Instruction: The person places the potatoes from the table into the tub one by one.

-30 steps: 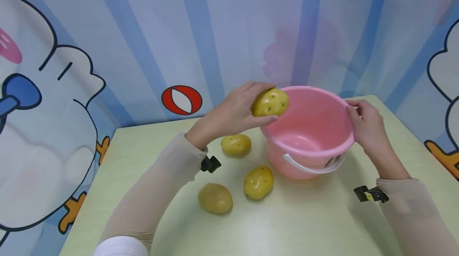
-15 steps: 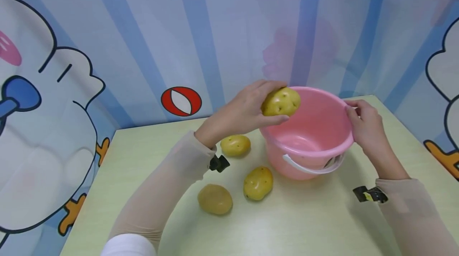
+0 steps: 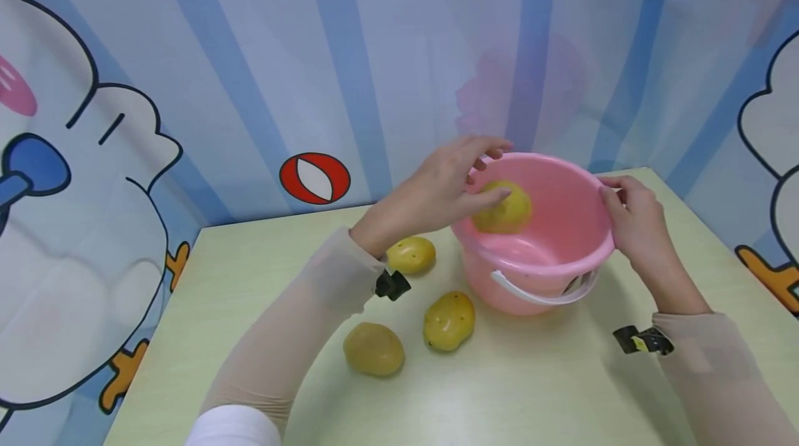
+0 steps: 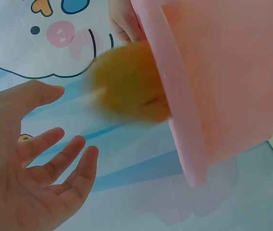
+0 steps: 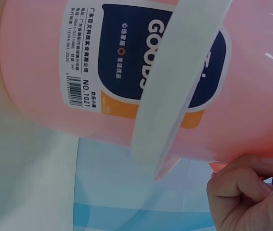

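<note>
A yellow potato [image 3: 515, 210], blurred with motion, is dropping at the mouth of a pink bucket [image 3: 527, 297]. Just behind it my left hand [image 3: 440, 186] hangs over the bucket's left rim, fingers spread. In the left wrist view a gap shows between the left hand [image 4: 45, 159] and the blurred potato [image 4: 126, 84]. My right hand [image 3: 639, 224] grips the bucket's right rim, thumb on the near side. Curled fingers of the right hand [image 5: 252, 192] appear at the bucket's edge in the right wrist view.
Three more potatoes lie on the pale table [image 3: 530, 383] left of the bucket: one far [image 3: 412, 256], one middle potato [image 3: 449, 321], one near potato [image 3: 374, 349]. The bucket's white handle [image 3: 537, 295] hangs down in front. A printed blue backdrop [image 3: 406, 50] stands behind the table.
My left hand has moved right over the bucket with the potato, then let it go; the potato has dropped into the bucket's mouth. The right hand keeps its hold on the rim.
</note>
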